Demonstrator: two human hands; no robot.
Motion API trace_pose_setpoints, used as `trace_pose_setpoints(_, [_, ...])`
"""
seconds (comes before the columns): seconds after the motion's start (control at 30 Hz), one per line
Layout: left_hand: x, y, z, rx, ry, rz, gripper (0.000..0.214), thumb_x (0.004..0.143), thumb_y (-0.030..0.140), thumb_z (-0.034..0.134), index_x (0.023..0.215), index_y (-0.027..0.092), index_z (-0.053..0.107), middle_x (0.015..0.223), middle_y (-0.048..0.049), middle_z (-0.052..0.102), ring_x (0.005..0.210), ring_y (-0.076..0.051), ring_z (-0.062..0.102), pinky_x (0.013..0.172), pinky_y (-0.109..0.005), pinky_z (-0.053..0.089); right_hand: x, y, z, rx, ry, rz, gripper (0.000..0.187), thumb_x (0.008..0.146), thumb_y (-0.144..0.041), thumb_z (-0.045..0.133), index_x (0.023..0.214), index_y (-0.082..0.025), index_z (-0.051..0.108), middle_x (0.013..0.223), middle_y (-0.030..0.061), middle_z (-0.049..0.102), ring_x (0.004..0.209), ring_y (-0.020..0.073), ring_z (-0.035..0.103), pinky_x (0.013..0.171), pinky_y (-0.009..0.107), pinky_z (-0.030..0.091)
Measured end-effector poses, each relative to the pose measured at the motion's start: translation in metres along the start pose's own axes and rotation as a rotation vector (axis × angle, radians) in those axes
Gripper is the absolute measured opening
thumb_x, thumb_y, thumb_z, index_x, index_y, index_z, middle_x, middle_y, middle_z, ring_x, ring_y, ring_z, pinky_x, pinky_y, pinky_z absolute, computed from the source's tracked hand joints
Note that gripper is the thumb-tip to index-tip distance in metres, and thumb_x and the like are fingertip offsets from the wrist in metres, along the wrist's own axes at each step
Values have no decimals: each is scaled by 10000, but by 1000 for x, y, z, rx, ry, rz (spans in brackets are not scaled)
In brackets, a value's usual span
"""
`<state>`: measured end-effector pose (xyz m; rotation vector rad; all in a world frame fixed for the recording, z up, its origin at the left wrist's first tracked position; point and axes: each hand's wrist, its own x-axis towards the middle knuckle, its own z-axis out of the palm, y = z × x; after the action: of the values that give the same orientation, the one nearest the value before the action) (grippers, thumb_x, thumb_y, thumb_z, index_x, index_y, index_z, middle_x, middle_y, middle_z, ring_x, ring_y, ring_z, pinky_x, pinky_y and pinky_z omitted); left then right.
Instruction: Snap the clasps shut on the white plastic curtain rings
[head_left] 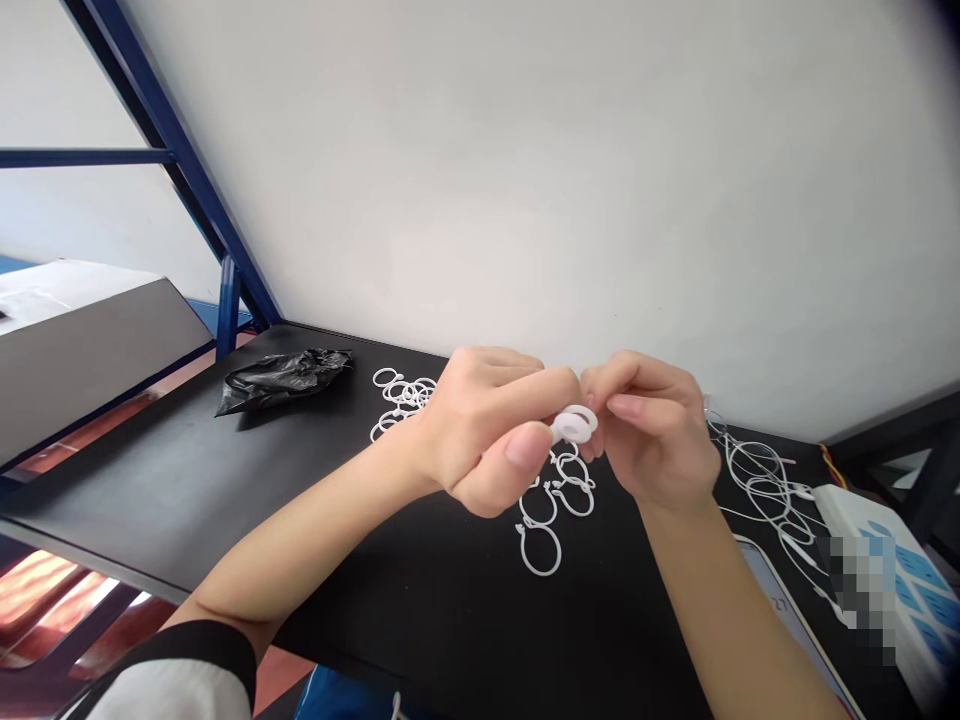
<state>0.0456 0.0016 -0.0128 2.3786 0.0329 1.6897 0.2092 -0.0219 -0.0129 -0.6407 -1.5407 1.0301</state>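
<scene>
1. My left hand [495, 420] is closed to a pinch, its fingers curled over and its thumb pressed near a small white plastic piece [576, 425], which it has hold of.
2. The white plastic piece is held above the black tabletop [450, 610], between my two hands; a rounded, disc-like part of it faces me.
3. My right hand [660, 430] is partly closed, thumb and forefinger drawn together just beside the piece. I cannot tell whether its fingertips grip any part of it, as the contact is hidden.
4. White rings [541, 552] with small knobbed ends lie on the tabletop below and between my hands, some overlapping.
5. A second cluster of white rings [405, 392] lies beyond my left forearm, partly covered by my left hand.
6. A crumpled black plastic bag [289, 382] lies on the tabletop, farther left, near the wall [525, 180].
7. To the right of my right hand: tangled white cables [757, 490], a white power strip [844, 508] with blue socket faces, and a device with a lit screen [772, 590], partly behind my forearm.
8. A blue metal frame [180, 165] stands at the left.
</scene>
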Motion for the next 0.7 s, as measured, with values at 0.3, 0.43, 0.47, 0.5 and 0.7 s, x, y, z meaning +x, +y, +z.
trace_pose_setpoints(0.3, [1,3,1,156,-16,29,273,883,258,306,616,224,351,438,43,302,390,-106,198,397,-280,221,-19,-8,16,-422,52,-413,457,967,-475,448,591,-216,425,484,-30,332,433,106,270,430,309,210])
trace_pose_setpoints(0.43, [4,9,1,233,-44,33,177,773,194,355,604,228,314,431,47,282,392,-110,192,402,-283,216,-16,-2,20,-675,11,-701,397,1005,-370,367,643,-212,325,529,-40,260,486,109,208,452,299,216])
trace_pose_setpoints(0.47, [5,11,1,242,-49,36,172,754,186,363,599,228,302,432,47,276,395,-111,192,406,-285,212,-15,0,21,-690,11,-728,366,1005,-328,360,657,-216,328,533,-41,268,484,110,218,456,295,230])
trace_pose_setpoints(0.5, [5,12,1,246,-52,39,171,741,181,369,596,228,292,435,46,270,398,-111,190,409,-285,206,-15,2,22,-697,21,-738,344,1004,-303,351,670,-220,335,537,-39,287,478,111,236,458,294,241])
trace_pose_setpoints(0.7, [5,16,-1,346,-65,36,176,722,152,367,574,219,299,443,51,266,423,-105,187,420,-278,208,-15,18,25,-652,79,-799,294,1017,-258,319,740,-226,412,575,-29,466,468,107,389,457,275,333])
